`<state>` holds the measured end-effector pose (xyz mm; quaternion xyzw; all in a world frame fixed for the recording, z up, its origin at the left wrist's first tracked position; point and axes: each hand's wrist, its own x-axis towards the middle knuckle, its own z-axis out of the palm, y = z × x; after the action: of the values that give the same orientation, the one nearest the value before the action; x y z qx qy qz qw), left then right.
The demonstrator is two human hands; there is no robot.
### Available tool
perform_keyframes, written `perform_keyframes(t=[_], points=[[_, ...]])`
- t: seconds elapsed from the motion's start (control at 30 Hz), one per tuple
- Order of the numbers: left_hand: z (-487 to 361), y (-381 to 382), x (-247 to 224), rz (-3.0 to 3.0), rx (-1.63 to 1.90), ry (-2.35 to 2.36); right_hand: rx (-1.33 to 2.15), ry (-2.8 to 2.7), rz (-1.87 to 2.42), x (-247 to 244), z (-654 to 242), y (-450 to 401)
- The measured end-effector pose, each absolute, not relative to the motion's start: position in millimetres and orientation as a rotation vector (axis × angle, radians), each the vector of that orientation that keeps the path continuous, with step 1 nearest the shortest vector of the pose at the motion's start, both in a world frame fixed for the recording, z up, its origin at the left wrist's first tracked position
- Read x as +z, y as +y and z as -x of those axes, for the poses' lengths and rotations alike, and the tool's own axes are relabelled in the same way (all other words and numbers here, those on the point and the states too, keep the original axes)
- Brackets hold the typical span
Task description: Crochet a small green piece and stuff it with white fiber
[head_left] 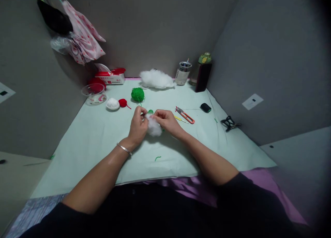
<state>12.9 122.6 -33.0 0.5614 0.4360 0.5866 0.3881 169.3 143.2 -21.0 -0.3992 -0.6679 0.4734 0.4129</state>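
My left hand is closed, its fingertips pinching at a small green piece that looks crocheted and is mostly hidden. My right hand pinches a tuft of white fibre stuffing against that piece. The fluff hangs down between both hands, just above the table. Beyond them lies a ball of green yarn, with a strand trailing toward my hands. To the right of my right hand are orange-handled thread snips and a yellow-handled crochet hook.
A larger heap of stuffing lies at the back, beside a tin and a bottle. At left stand a clear tub, a small white dish and a red piece. A black clip sits at right.
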Motion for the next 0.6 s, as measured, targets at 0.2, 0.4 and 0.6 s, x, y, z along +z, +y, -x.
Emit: perform_keyframes(t=[0.2, 0.4, 0.6], points=[[-4.8, 122.0, -23.3, -1.376, 1.271, 1.013, 1.083, -1.671, 1.076, -28.2, -179.3, 153.5], [-2.0, 128.8, -25.7, -1.306, 1.208, 1.030, 1.105, -1.808, 1.019, -14.1, -180.8, 141.6], [-4.4, 134.4, -37.6, -1.243, 1.348, 1.115, 1.174, -1.919, 0.943, -3.3, -176.0, 129.9]])
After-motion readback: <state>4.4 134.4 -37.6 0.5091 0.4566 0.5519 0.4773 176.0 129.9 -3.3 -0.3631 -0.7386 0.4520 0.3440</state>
